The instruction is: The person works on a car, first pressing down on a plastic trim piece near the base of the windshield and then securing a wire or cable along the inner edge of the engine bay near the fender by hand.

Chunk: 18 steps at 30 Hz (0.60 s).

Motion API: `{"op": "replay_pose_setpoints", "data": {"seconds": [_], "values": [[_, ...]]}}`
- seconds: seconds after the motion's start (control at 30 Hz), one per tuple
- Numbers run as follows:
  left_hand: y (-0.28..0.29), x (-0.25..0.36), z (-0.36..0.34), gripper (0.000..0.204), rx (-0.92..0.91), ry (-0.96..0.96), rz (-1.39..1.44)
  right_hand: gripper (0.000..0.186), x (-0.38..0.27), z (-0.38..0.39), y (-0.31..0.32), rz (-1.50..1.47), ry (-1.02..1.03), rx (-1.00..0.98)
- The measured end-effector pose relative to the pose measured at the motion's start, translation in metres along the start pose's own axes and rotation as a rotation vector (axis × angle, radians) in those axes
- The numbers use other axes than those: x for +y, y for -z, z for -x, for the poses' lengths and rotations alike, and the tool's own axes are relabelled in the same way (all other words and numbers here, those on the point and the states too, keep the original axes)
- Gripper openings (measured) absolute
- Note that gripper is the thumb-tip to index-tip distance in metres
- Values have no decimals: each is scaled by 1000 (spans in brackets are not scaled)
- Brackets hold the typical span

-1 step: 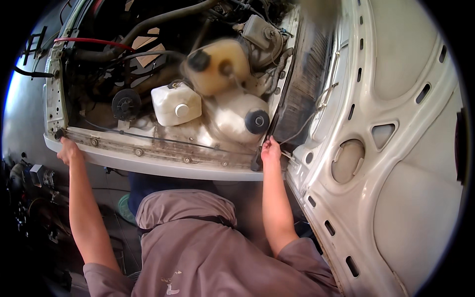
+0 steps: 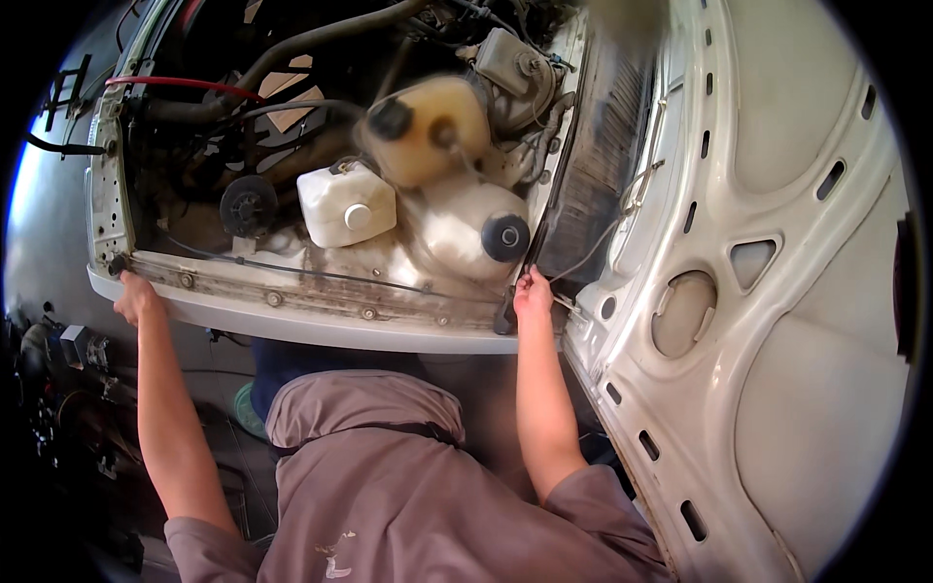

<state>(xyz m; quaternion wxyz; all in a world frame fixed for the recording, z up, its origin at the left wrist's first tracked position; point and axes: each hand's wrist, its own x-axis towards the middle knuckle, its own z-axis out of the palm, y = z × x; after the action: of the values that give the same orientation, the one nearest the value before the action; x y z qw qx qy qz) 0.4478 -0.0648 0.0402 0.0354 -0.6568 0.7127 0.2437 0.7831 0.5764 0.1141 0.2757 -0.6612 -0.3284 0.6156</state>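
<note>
At the near left corner of a car's engine bay, my left hand (image 2: 136,296) is closed on the edge of the pale body panel (image 2: 292,325), beside a small black fitting (image 2: 119,264). My right hand (image 2: 533,294) is pinched at the lower end of a long black strip (image 2: 549,214) along the bay's right side; what exactly its fingertips hold is too small to tell. A thin bent rod (image 2: 591,255) passes just right of it. Between my hands are a white reservoir (image 2: 340,214), a larger tank with a black cap (image 2: 457,233) and a yellowed tank (image 2: 437,107).
A large white stamped panel (image 2: 797,369) with oval holes fills the right side. A red hose (image 2: 185,80) crosses the bay's far left. Dark machinery (image 2: 73,389) stands on the grey floor at left. My torso is below the panel's edge.
</note>
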Motion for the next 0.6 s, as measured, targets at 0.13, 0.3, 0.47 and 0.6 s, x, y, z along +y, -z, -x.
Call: {"op": "replay_pose_setpoints", "data": {"seconds": [0.13,0.3,0.47,0.6], "values": [[3,0,9,81,-14,-21,0,26,10,7,-11,167,156,81],[6,3,22,80,-24,-20,23,22,6,12,-9,252,160,41],[11,3,15,79,-3,-11,5,20,12,22,-18,150,213,90],[8,5,19,78,-16,-17,0,21,18,11,-12,167,257,96]]}}
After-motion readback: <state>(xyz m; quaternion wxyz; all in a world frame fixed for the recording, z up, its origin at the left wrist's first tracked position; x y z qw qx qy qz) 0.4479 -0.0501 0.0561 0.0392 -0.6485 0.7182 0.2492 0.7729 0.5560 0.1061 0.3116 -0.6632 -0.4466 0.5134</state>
